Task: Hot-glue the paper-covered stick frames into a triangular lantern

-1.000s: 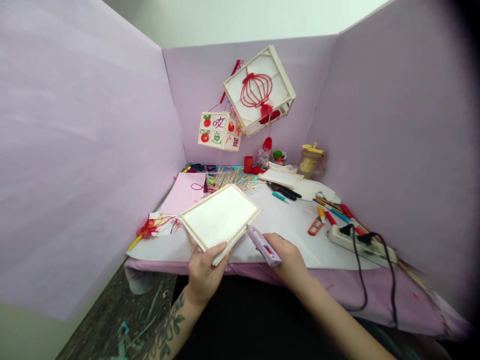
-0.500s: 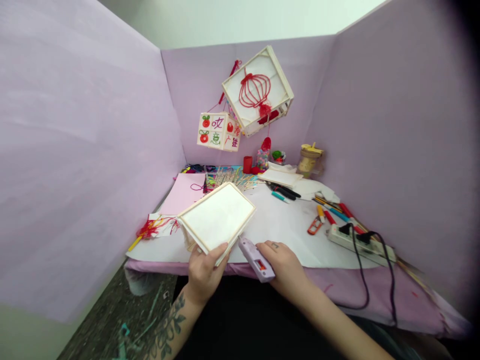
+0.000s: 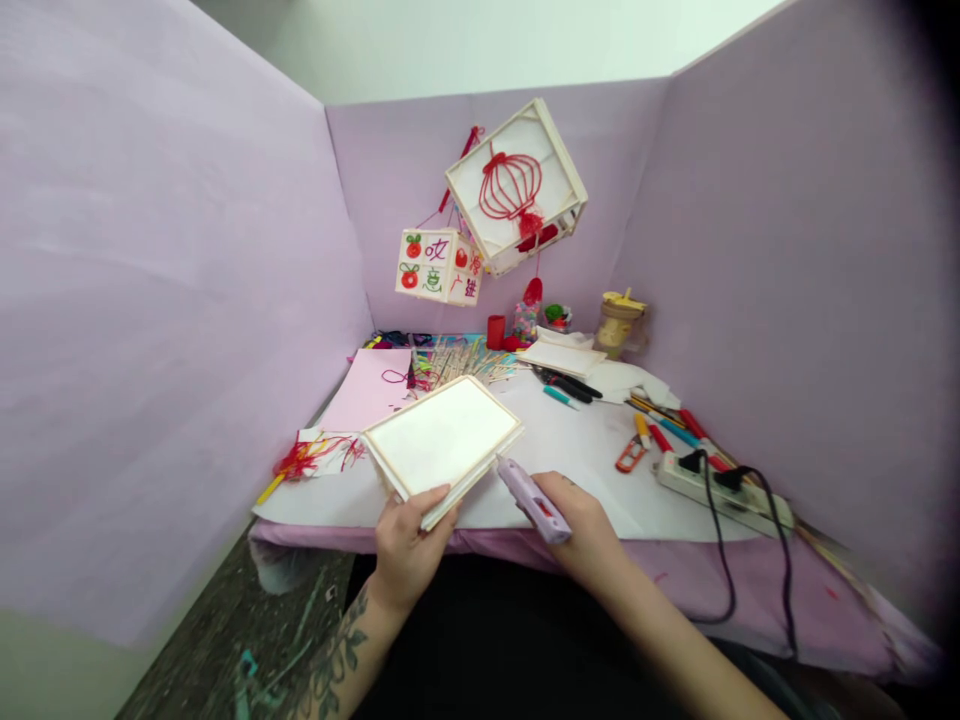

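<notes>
**Up toward the right corner, half a second on**

At far left, the red threads (image 3: 298, 460) lie on the table (image 3: 577, 455) just as they did half a second ago, the pink sheet (image 3: 366, 388) beyond them. My left grip (image 3: 406, 540) is closed on the near corner of the white stick-framed panel (image 3: 442, 440), thumb on top. I hold the panel tilted over the front of the table; it has shifted slightly right. The lavender glue gun (image 3: 534, 502) has moved more: its nozzle sat lower along the panel's right-hand edge, and now it is nearer the right corner. I cannot tell whether the tip touches. My right grip (image 3: 581, 520), wrapped around the glue gun, has moved up and right with it. Farther right, the orange utility knife (image 3: 631, 455) and power strip (image 3: 724, 492) have stayed put.
</notes>
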`<state>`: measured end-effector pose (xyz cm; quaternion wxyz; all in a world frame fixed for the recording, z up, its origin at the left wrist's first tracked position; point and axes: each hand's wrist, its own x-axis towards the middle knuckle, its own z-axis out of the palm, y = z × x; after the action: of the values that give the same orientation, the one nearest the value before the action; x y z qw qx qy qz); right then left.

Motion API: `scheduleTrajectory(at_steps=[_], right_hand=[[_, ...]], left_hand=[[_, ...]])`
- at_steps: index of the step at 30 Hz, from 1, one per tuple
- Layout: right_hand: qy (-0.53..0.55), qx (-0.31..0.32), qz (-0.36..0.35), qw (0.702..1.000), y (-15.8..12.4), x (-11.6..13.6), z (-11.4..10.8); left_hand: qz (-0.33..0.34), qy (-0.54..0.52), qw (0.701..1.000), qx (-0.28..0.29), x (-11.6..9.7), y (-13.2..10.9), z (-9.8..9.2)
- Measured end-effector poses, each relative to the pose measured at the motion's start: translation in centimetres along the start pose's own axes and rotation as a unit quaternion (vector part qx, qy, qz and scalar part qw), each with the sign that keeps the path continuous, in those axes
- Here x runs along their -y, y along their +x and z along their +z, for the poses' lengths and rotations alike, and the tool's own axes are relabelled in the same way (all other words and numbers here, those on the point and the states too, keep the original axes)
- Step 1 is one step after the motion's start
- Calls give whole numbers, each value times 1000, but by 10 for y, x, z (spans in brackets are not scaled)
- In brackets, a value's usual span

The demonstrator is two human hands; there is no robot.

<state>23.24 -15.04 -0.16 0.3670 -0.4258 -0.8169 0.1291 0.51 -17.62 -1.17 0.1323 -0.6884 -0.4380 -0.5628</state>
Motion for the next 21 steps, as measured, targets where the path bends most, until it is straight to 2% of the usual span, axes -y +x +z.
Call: scheduleTrajectory(at_steps=[4, 9, 14, 19, 21], right_hand=[[4, 40, -18, 999, 0, 5, 1], [1, 4, 24, 1000, 1, 0, 4], [19, 39, 8, 999, 0, 2, 5], [9, -4, 35, 999, -1, -1, 8], [21, 5, 24, 999, -1, -1, 7]], left_hand=[[2, 2, 1000, -3, 0, 0, 1], [1, 0, 1000, -1, -1, 1, 0], [10, -3, 1000, -3, -1, 1, 1], [3, -5, 1000, 1, -2, 2, 0], [7, -5, 1000, 1, -2, 2, 0]])
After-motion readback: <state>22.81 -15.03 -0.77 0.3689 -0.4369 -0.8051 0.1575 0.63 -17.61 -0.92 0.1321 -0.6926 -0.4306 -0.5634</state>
